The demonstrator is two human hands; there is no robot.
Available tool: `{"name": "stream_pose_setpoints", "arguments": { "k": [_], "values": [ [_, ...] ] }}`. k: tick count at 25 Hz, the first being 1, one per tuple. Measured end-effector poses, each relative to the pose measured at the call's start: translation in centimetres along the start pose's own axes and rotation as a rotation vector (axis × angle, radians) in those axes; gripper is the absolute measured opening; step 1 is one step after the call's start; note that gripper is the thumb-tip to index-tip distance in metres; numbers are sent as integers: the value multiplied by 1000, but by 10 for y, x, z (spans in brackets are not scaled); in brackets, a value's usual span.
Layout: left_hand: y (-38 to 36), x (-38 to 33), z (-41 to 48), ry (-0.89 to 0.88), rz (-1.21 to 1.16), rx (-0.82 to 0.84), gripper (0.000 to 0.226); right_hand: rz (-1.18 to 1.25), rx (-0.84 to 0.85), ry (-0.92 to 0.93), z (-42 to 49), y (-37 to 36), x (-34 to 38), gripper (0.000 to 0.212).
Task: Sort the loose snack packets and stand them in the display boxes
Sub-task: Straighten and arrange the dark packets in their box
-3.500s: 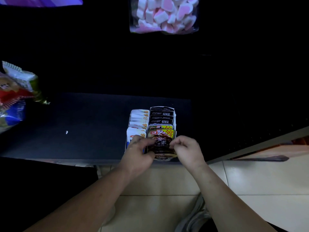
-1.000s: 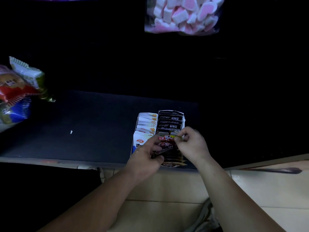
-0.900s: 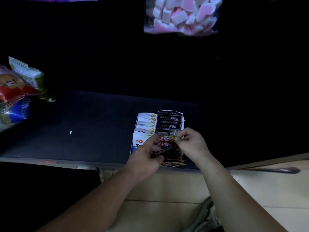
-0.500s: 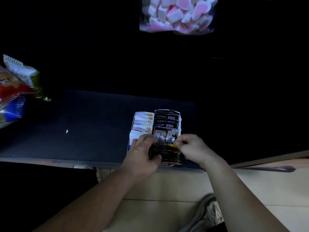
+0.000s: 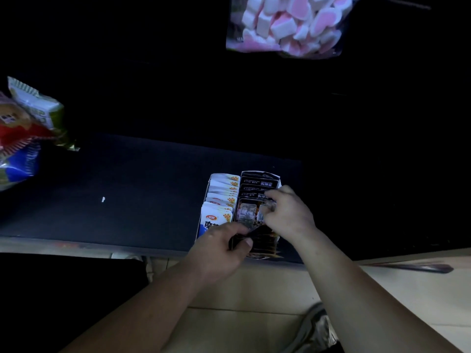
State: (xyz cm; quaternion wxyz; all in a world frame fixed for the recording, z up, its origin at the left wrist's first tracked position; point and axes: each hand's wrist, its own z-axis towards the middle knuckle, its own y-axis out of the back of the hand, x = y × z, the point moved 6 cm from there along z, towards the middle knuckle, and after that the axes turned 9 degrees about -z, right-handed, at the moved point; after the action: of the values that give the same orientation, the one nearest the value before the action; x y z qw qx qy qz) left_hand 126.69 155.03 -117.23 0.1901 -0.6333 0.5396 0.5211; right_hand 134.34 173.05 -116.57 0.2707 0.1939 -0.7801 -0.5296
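The room is very dark. A flat black worktop (image 5: pixel 132 189) has a worn pale front edge. Behind it all is black, so it is hard to tell if a wall is there. The floor (image 5: pixel 254 327) below has shiny pale tiles with thin dark lines between them. A clear bag of pink and white marshmallows (image 5: pixel 288 24) shows up high. Some bright crinkly packets (image 5: pixel 25 133) sit at the left edge.

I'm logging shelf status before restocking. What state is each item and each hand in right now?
White packets: standing in a row in the left display box.
Black packets: standing at the back of the right display box.
Dark packet: held over the right box's front, not yet seated.
Left hand: pinching its lower edge.
Right hand: gripping its upper right side.
Marshmallow bag: closed.
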Motion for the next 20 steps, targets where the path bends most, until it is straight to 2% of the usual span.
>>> {"name": "stream_pose_setpoints", "arguments": {
  "k": [2,5,7,9,10,13,16,18,20],
  "values": [
    [0,2,0,-2,0,6,30,-163,64,22,4,-3,10,44],
    [0,3,0,-12,-6,4,30,-227,127,9,13,-1,14,43],
    [1,3,0,-8,-38,6,28,-229,134,3,17,2,14,31],
    [-1,3,1,8,-74,17,26,-255,123,-4,20,3,14,5],
    [-1,5,2,16,-97,13,25,-250,120,-16,20,4,12,5],
    [2,8,7,59,-232,-51,24,-157,67,-1,21,10,6,11],
    [3,10,9,105,-330,-70,31,116,12,79,20,24,-2,13],
    [0,10,10,124,-311,-59,31,224,64,115,15,22,-10,19],
    [-3,7,11,120,-193,-28,36,250,127,88,8,9,-20,16]
  ]
}}
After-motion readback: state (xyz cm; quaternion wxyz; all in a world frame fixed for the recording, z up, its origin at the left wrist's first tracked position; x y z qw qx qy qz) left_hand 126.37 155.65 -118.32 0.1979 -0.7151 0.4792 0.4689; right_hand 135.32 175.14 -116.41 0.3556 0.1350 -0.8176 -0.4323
